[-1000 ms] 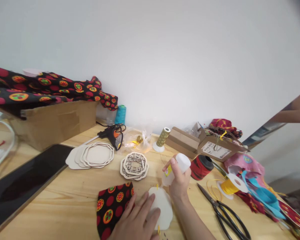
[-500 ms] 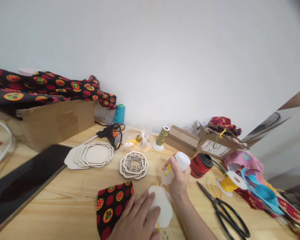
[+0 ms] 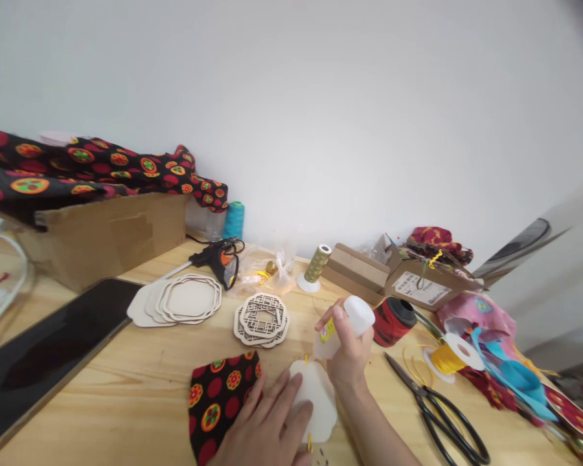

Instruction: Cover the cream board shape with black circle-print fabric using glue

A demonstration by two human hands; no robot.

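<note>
My right hand (image 3: pixel 350 359) is wrapped round a white glue bottle (image 3: pixel 329 342) with a yellow label, tipped so its nozzle points down at the top edge of a pale scalloped plate (image 3: pixel 315 404). Yellow cord loops (image 3: pixel 307 358) stick out at the plate's top and bottom. Spread flat, my left hand (image 3: pixel 267 427) rests its fingers on the plate's left side. Partly under that hand lies a piece of black fabric (image 3: pixel 218 395) with red and orange round motifs.
Black scissors (image 3: pixel 430 404) and a yellow cord spool (image 3: pixel 451 357) lie to the right. Fretwork wooden pieces (image 3: pixel 261 320), blank wooden plates (image 3: pixel 175 301) and a glue gun (image 3: pixel 218 259) sit beyond my hands. A dark phone-like slab (image 3: pixel 53 362) is at left, cardboard boxes (image 3: pixel 116 236) behind.
Both hands, the bottle and the plate hold nearly the same positions. The whole view has shifted very slightly. At the right edge, a skin-toned shape has gone out of view.
</note>
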